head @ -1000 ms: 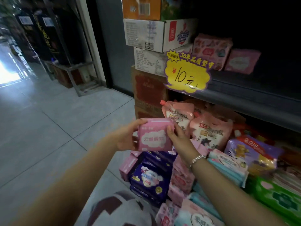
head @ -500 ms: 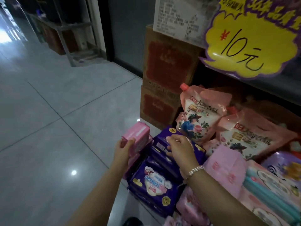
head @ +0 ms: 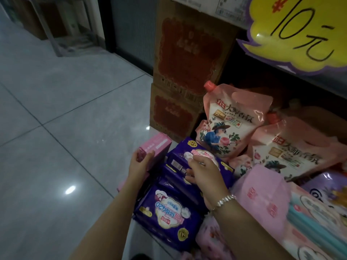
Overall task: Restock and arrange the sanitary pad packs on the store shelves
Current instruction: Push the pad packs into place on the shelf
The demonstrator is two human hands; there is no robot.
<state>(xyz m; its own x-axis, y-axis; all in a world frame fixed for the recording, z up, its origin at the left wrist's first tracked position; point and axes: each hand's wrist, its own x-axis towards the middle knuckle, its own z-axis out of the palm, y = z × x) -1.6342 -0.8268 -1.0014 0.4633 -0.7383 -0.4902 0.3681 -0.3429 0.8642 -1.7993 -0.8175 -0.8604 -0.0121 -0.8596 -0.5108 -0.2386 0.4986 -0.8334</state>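
1. Two packs were in my hands at once: my left hand (head: 139, 165) gripped the pink pad pack (head: 154, 149) by its near end, fingers curled over the edge, holding it at the left of the purple stack, at the shelf's floor-side edge.
2. My right hand (head: 202, 173) had its grip curled on the top purple pack (head: 189, 158), fingers on its label and thumb at the side.
3. The purple packs stood leaning in a loose row; tugging the top one could have toppled the purple pack in front (head: 169, 212) toward the floor (head: 65, 119).
4. The pink pack, pinched only at one end, could have slipped from the glossy wrap.
5. The detergent pouches (head: 231, 124) behind leaned forward and might have slumped onto the packs.
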